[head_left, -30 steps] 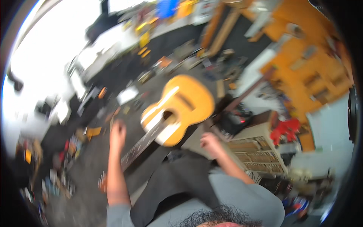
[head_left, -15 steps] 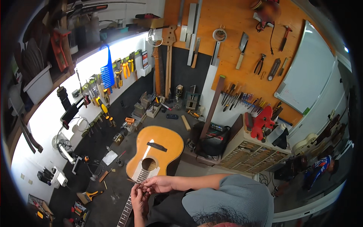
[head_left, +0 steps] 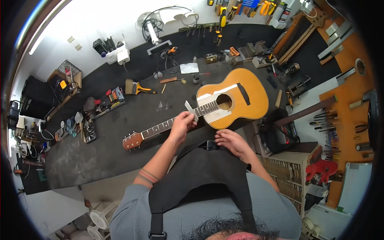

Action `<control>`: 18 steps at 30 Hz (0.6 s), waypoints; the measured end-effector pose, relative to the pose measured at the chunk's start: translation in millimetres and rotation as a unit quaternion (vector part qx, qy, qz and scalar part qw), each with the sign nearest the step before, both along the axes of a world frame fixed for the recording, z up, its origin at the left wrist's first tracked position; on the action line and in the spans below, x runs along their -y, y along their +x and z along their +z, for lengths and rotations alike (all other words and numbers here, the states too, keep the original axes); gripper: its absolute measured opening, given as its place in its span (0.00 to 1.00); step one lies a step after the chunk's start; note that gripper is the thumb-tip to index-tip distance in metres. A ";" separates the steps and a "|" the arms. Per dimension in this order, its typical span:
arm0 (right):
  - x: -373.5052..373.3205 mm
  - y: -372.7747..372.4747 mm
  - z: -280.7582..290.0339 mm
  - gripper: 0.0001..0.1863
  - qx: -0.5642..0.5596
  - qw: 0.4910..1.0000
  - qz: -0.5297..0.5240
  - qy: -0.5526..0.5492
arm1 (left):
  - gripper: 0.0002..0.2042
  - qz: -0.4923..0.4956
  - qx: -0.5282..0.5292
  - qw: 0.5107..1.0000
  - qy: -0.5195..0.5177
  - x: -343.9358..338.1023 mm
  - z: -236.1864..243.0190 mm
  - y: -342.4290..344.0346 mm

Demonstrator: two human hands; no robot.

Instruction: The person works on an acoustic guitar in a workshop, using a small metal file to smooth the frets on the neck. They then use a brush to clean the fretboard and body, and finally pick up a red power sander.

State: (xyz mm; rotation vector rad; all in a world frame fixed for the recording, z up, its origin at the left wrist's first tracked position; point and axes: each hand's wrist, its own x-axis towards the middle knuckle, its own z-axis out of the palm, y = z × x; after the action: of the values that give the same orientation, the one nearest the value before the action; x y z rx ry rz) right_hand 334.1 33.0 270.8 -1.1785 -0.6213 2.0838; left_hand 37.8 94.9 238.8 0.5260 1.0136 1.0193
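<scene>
An acoustic guitar (head_left: 256, 90) lies face up on the dark workbench, its body to the right and its neck running down to the left, ending in a reddish-brown headstock (head_left: 132, 141). Pale protective sheets (head_left: 218, 116) flank the soundhole, and I see no strings. My left hand (head_left: 183, 125) is closed on a flat, pale grey strip (head_left: 189, 108), held across the neck near the body; whether the strip touches the frets I cannot tell. By the near edge of the guitar body is my right hand (head_left: 233, 142), fingers loosely apart, holding nothing.
Behind the guitar lie a white paper (head_left: 189, 68), a small dark jar (head_left: 196, 79) and a wooden-handled tool (head_left: 171, 80). A wide brush (head_left: 138, 87) is farther left, near a tool tray (head_left: 114, 100). A black amplifier (head_left: 280, 138) stands to the right, beside a drawer cabinet (head_left: 284, 172).
My view has swung left and down over the bench. My hands, together over the neck before, are now apart: the left holds the pale strip, the right is by the body.
</scene>
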 end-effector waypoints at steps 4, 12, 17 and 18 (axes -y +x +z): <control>43.4 64.3 -40.8 0.16 0.101 0.993 -0.048 -0.031 | 0.06 0.094 0.002 0.987 -0.131 -40.3 -78.9 -41.0; 247.2 232.2 -198.9 0.12 0.337 0.877 -0.208 -0.272 | 0.17 0.104 0.109 0.988 -0.024 -203.3 -1.9 50.4; 325.8 243.6 -200.5 0.11 0.434 0.848 0.043 -0.301 | 0.21 0.001 0.125 0.992 0.016 -222.5 42.5 94.5; 335.8 250.9 -201.0 0.11 0.457 0.840 0.098 -0.275 | 0.20 -0.010 0.129 0.991 0.023 -205.4 43.1 109.7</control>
State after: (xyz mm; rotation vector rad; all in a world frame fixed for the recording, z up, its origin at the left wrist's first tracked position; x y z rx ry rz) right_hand 585.0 -302.8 69.8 -2.5999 -0.5607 1.7991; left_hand 147.5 300.3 281.9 0.4272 0.7551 1.0647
